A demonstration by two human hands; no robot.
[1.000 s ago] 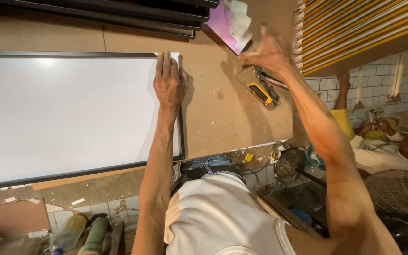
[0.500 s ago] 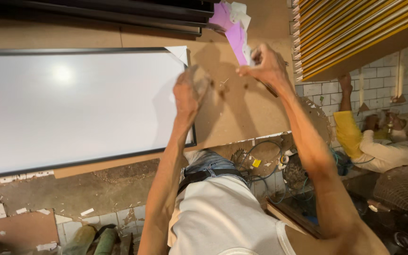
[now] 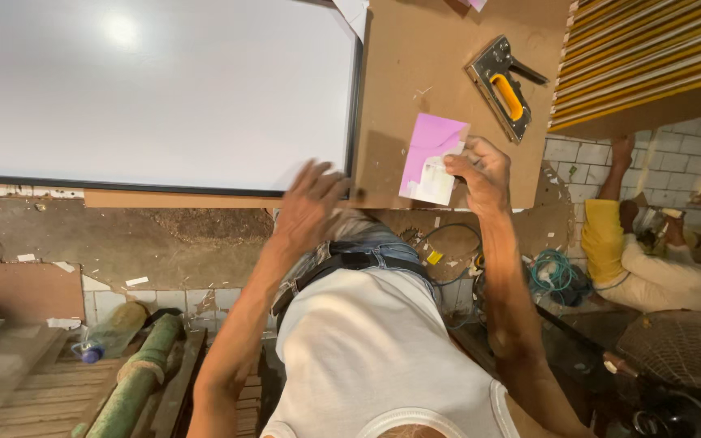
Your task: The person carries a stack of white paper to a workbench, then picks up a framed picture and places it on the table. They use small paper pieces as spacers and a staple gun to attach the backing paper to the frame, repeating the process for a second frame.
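Observation:
My right hand (image 3: 480, 174) pinches a pink and white sheet of paper (image 3: 432, 158) over the near edge of a brown fibreboard panel (image 3: 415, 73). My left hand (image 3: 310, 203) is blurred, fingers spread, holding nothing, at the near right corner of a white board with a dark frame (image 3: 156, 89) that lies on the panel. A staple gun with a yellow grip (image 3: 503, 85) rests on the panel beyond my right hand.
A stack of yellow striped mouldings (image 3: 651, 57) lies at the right. A person in a yellow top (image 3: 642, 259) lies on the floor at the right, by a fan (image 3: 683, 365). Cables (image 3: 553, 276), green bottles (image 3: 135, 365) and wood scraps litter the floor.
Both hands have drawn back from the far side of the panel to its near edge. The right hand now holds the pink paper. The left hand left the white board's corner.

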